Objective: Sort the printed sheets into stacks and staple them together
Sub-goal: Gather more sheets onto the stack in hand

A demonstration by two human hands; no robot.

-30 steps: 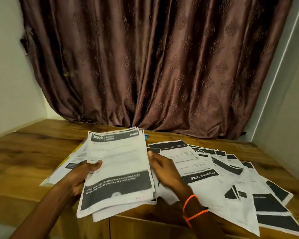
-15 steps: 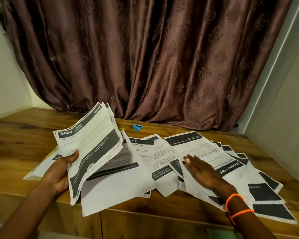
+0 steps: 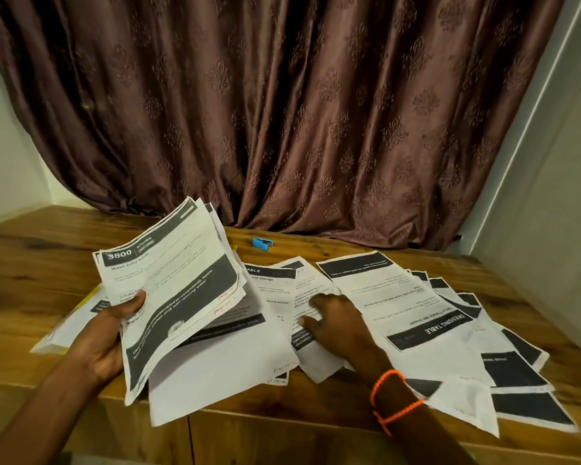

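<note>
Two hands work: the left hand (image 3: pixel 106 333) grips a tilted sheaf of black-banded printed sheets (image 3: pixel 171 297); the right hand (image 3: pixel 336 325) rests spread-fingered on loose white sheets (image 3: pixel 393 297) fanned over the wooden desk (image 3: pixel 37 263), overhanging its near edge.

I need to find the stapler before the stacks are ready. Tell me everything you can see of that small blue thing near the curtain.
The blue stapler is small and looks like plastic, with a dark part at its right end. It lies flat on the wooden table, close to the curtain's hem and beyond the spread sheets. Neither hand nor any paper touches it. It is too small to tell whether it is loaded.
</note>
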